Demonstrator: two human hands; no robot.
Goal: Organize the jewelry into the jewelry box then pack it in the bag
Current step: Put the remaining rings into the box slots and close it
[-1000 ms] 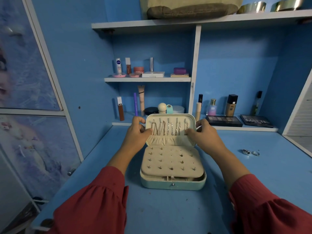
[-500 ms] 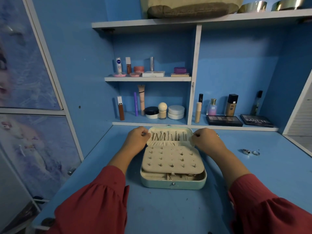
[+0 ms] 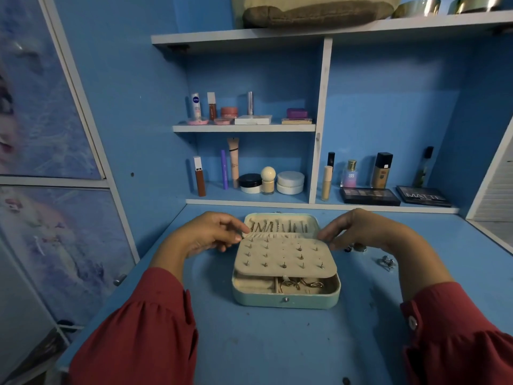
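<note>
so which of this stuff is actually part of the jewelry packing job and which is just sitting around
Part of the job:
- jewelry box, open on the desk
- earring panel over the tray
- loose jewelry on the desk by the right hand
- bag on the top shelf
- left hand at the box's hinge

Just lying about:
- eyeshadow palettes
- foundation bottle
- white jars
- Nivea stick

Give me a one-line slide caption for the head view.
Both hands flank the open mint-green jewelry box on the blue desk.

hands (image 3: 208,234) flank open jewelry box (image 3: 286,297).
</note>
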